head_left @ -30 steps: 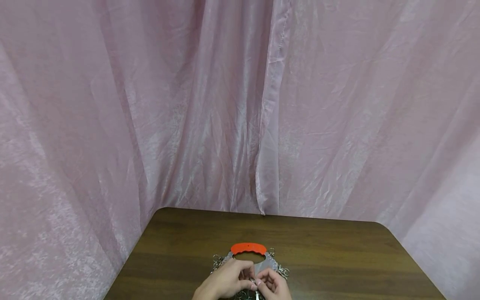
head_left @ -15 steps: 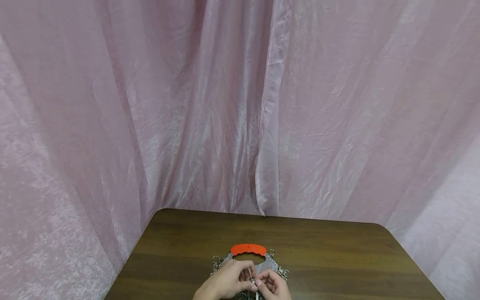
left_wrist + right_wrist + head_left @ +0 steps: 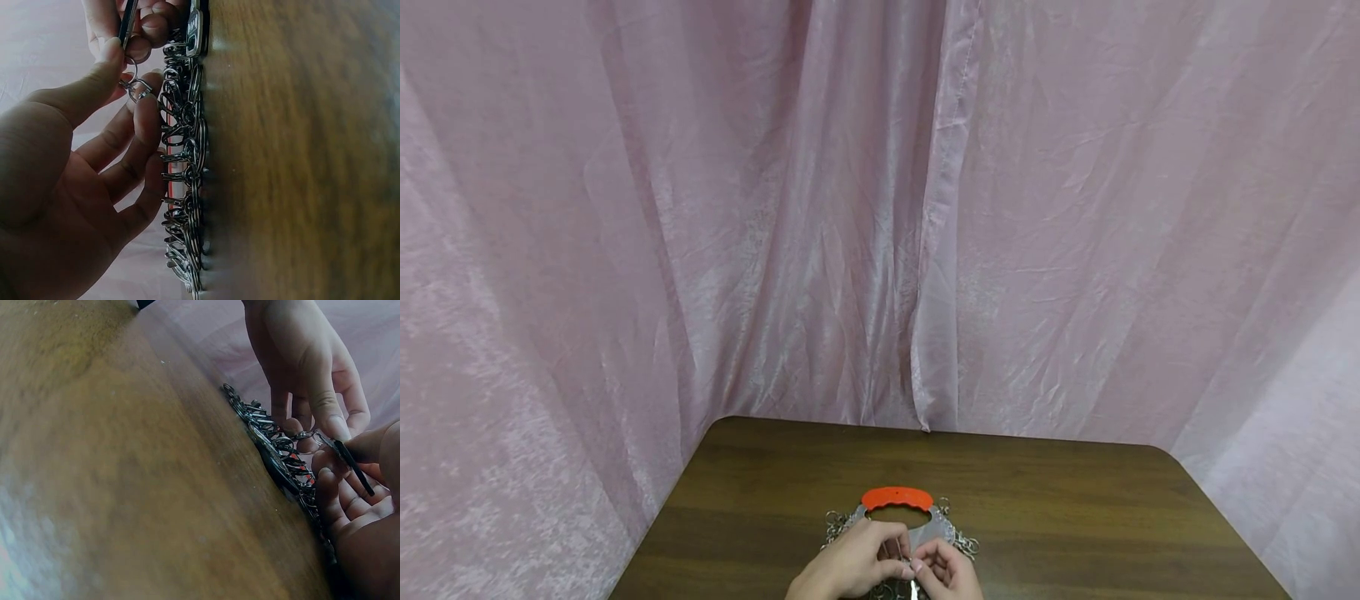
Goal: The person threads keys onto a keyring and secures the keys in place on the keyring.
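My left hand (image 3: 853, 560) pinches a small metal clasp (image 3: 140, 92) between thumb and fingers. Linked to it is a thin split ring (image 3: 132, 67). My right hand (image 3: 946, 571) holds a narrow, dark flat tag (image 3: 357, 470) at the other side of that ring, seen nearly edge-on. The fingertips of both hands almost meet. Beneath them lies a grey metal plate (image 3: 929, 531) with an orange grip (image 3: 897, 498); the hands cover its near part. Several metal rings and clasps (image 3: 187, 175) hang in a row along the plate's edge.
The brown wooden table (image 3: 1075, 508) carries the plate near its front middle. A dark-edged metal tag (image 3: 198, 31) lies among the rings. Pink curtains (image 3: 820, 250) hang behind the table and on both sides.
Both hands stay in nearly the same place over the plate. The bright piece between the fingertips shifts and turns slightly; the plate stays put.
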`<state>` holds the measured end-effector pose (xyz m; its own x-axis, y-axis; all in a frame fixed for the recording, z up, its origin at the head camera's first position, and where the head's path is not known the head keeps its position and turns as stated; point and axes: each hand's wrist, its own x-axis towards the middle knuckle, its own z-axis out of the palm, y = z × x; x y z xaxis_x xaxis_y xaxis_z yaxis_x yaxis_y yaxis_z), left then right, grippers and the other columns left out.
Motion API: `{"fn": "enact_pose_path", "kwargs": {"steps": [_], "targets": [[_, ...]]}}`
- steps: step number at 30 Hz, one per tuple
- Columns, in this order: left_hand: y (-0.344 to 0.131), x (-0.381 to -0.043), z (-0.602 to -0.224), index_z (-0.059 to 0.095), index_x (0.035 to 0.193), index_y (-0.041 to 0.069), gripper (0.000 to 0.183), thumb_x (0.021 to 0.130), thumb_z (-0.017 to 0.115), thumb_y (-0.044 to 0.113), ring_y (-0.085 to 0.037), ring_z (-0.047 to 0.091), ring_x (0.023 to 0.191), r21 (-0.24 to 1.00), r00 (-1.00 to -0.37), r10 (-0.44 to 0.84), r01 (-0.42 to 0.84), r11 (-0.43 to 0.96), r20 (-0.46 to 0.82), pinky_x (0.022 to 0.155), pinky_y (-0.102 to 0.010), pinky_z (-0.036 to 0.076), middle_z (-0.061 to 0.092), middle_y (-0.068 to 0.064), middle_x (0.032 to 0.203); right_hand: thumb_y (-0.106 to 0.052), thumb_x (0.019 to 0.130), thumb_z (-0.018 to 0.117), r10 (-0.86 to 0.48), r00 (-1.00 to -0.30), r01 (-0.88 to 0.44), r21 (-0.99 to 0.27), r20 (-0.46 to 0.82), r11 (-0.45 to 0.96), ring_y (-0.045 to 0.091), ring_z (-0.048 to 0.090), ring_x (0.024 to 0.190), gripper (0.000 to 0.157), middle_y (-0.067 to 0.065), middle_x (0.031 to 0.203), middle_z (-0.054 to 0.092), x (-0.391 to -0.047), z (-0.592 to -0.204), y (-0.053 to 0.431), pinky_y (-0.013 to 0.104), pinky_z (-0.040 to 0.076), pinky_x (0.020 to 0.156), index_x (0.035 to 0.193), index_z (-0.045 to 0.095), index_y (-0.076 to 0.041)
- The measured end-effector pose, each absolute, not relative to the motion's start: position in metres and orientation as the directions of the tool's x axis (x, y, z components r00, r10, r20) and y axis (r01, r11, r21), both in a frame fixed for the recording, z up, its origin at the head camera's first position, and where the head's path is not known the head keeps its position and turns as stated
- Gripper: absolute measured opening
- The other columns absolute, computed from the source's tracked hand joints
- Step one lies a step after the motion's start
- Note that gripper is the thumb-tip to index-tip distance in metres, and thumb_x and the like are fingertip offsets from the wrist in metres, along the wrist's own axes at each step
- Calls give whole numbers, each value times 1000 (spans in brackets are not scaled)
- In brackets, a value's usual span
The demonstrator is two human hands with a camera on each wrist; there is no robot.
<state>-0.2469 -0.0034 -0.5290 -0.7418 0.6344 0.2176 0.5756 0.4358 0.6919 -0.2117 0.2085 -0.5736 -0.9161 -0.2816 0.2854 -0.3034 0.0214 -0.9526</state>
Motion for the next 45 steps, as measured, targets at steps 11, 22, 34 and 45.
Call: {"fn": "enact_pose_path", "kwargs": {"steps": [11,22,34,45], "targets": [[-4,-247,-530,68,93,25,18,91,86,27,3,59,71,747,-768,617,511,425,174,66,-21,51,63,20,81,3,99,63,-254,-920,-314,-949,299,19,1,61,71,13,-10,82,63,-211,-575,207,21,54,63,102,59,16],[-5,-247,-529,71,96,25,23,85,91,22,0,62,72,797,-786,604,448,404,136,67,-23,53,65,18,82,2,99,63,-227,-932,-290,-957,282,2,3,61,69,16,-7,83,63,-209,-573,206,24,56,61,103,58,16],[-7,-246,-527,70,94,23,21,87,89,23,1,60,72,774,-759,629,496,392,168,66,-21,52,63,18,82,-4,101,66,-275,-937,-230,-973,217,15,3,62,70,22,-6,84,63,-209,-572,207,23,55,64,106,58,16],[-6,-245,-529,69,92,24,23,85,90,26,2,58,71,742,-761,621,526,416,191,65,-21,51,62,19,81,-5,101,66,-282,-934,-237,-971,221,24,3,61,71,23,-7,84,64,-209,-575,207,22,54,64,106,58,16]]}}
